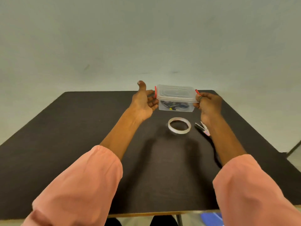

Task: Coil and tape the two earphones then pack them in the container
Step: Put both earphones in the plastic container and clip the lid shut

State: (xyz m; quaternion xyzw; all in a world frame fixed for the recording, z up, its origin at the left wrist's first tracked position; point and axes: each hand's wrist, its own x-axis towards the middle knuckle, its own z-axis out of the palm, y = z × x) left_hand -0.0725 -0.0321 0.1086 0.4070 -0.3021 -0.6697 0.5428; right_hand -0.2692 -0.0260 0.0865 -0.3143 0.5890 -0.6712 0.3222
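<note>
A clear plastic container (176, 99) with a clear lid and red side clips stands at the far middle of the dark table (81, 128). Dark coiled earphones (172, 105) show through its wall. My left hand (144, 101) is at the container's left end, thumb up and fingers spread against the left clip. My right hand (209, 104) is at the right end, its fingertips pinching the raised red right clip (197, 92). A roll of clear tape (179, 126) lies flat just in front of the container.
Scissors (202, 128) with dark handles lie to the right of the tape, partly under my right forearm. The table's far edge runs just behind the container. A pale wall rises beyond. A blue object (211, 217) lies on the floor at bottom right.
</note>
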